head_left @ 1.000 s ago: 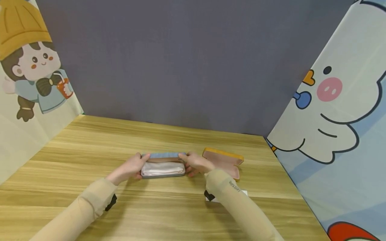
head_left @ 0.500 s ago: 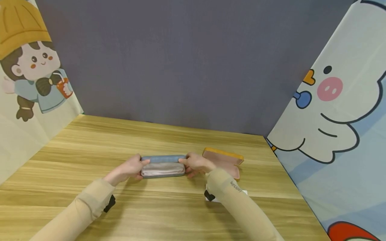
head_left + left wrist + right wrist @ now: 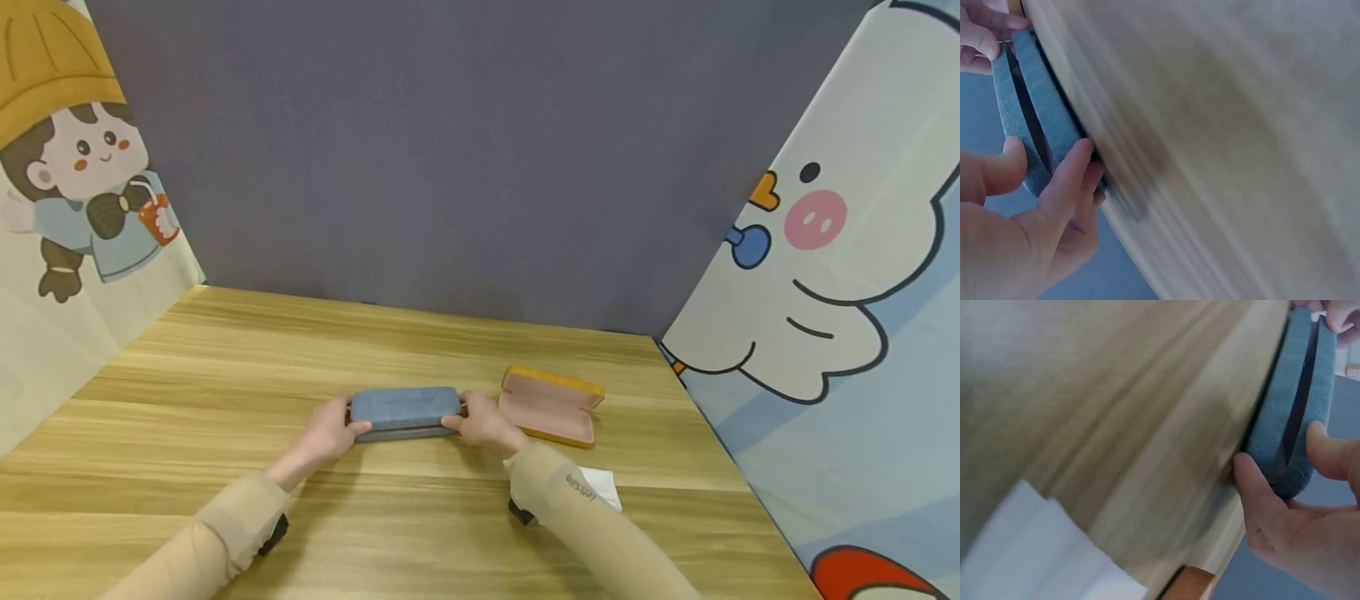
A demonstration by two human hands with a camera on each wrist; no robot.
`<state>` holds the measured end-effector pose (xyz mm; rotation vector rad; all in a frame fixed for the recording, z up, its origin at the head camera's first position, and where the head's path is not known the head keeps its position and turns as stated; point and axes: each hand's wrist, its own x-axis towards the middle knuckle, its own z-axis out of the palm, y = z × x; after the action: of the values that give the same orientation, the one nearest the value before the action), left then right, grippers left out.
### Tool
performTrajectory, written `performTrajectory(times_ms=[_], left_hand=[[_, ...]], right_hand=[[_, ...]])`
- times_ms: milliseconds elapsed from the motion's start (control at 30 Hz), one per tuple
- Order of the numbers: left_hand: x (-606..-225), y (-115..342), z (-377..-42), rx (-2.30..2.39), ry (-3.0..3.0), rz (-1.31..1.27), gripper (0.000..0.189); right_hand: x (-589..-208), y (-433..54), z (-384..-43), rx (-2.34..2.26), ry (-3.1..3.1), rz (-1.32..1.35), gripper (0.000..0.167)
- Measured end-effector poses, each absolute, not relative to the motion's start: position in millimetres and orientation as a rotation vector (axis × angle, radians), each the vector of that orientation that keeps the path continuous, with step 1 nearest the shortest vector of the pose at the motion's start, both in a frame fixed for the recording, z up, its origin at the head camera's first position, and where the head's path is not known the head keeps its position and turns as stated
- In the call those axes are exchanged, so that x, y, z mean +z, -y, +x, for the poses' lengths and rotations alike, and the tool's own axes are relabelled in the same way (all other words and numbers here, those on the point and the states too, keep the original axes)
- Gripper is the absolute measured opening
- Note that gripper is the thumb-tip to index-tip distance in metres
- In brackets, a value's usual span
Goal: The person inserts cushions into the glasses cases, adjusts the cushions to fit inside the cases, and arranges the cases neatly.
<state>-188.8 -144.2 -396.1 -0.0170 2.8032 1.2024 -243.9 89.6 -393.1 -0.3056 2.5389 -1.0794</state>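
Note:
A blue glasses case (image 3: 405, 408) is held at its two ends over the middle of the table. Its lid is nearly down; a narrow dark gap runs along the front in both wrist views. My left hand (image 3: 330, 429) grips the left end, thumb on the lid and fingers (image 3: 1072, 159) against the lower half. At the right end my right hand (image 3: 483, 421) holds it likewise, its thumb (image 3: 1329, 453) on the lid. The light cloth inside is hidden now. To the right, an orange glasses case (image 3: 551, 406) with pink lining lies open.
A white cloth or paper (image 3: 602, 487) lies partly under the right forearm on the wooden table (image 3: 247, 367). A grey panel (image 3: 420, 167) stands behind, with cartoon-printed panels at the left and right.
The blue case's lid has swung down toward me, covering the light cloth inside. Both thumbs have come down with it. The orange case stays put, and more of the white piece shows.

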Motion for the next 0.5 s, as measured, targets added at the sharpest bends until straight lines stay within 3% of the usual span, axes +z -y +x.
performTrajectory(times_ms=[500], left_hand=[[-396.0, 139.1, -187.1, 1.118, -2.855, -0.043, 0.060]], right_hand=[[-402.5, -87.7, -237.3, -0.854, -2.738, -0.552, 0.040]])
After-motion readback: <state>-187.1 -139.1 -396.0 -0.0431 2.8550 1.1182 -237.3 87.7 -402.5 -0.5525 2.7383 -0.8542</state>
